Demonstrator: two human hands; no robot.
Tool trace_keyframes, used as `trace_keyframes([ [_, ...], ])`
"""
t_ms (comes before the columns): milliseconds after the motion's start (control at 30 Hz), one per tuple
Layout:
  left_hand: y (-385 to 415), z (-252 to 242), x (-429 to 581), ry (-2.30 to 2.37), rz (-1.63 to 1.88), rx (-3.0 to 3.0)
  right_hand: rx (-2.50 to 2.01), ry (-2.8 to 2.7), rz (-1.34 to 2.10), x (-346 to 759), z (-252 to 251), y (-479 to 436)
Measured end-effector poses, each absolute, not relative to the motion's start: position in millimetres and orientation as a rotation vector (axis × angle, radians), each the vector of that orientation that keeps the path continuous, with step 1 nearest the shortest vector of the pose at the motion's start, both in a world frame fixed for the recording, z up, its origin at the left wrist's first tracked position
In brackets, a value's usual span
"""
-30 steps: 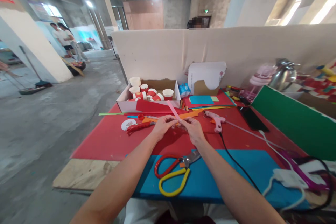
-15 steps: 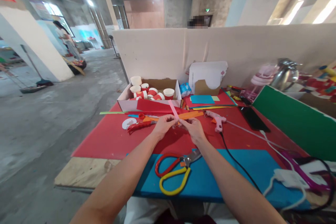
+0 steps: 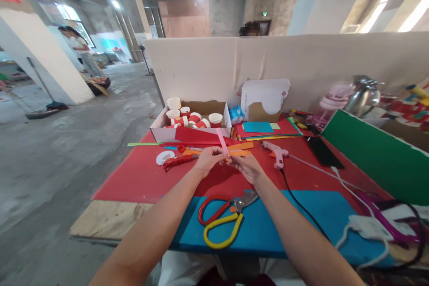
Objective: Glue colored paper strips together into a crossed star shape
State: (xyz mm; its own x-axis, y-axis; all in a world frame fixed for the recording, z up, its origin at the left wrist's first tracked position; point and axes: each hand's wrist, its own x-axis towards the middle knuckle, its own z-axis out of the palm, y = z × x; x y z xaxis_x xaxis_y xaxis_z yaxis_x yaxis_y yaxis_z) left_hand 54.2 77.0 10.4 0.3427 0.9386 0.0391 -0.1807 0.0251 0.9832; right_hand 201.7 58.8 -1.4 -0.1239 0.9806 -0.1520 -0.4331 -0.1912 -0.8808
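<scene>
My left hand (image 3: 210, 161) is closed in a pinch on a pink paper strip (image 3: 221, 138) that stands up at a slant. Close beside it, my right hand (image 3: 247, 166) pinches an orange paper strip (image 3: 240, 153), which meets the lower end of the pink one. Another orange strip (image 3: 244, 146) shows just behind the fingers. Scissors (image 3: 223, 221) with one red and one yellow handle rest on blue sheet (image 3: 284, 232) below my hands. To the right of my right hand lies a pink hot glue gun (image 3: 277, 153). Red-handled pliers (image 3: 177, 161) lie left of my left hand.
A box (image 3: 157, 133) of red and white paper cups stands at the back left. A phone (image 3: 323, 152), a white charger (image 3: 370, 228) and cables lie at the right, beside a green panel (image 3: 372, 161). A white partition (image 3: 197, 67) rises behind the table.
My right hand's fingers have shifted, and an orange strip now shows above them. The pink strip has tilted slightly. A second person has come into view in the far left background.
</scene>
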Motion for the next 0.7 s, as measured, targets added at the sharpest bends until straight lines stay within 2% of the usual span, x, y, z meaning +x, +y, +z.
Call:
trace_keyframes([
  [367, 78.9, 8.3, 52.7, 0.866, 1.072, 1.242, -0.862, -0.873, 1.615, 199.5, 3.0, 56.1],
  [533, 78.0, 9.5, 53.2, 0.861, 1.034, 1.293, -1.005, -0.916, 1.405, 197.0, 7.3, 53.7],
  [700, 77.5, 10.4, 53.3, 0.842, 1.024, 1.288, -1.049, -0.886, 1.447, 200.1, 6.0, 56.4],
])
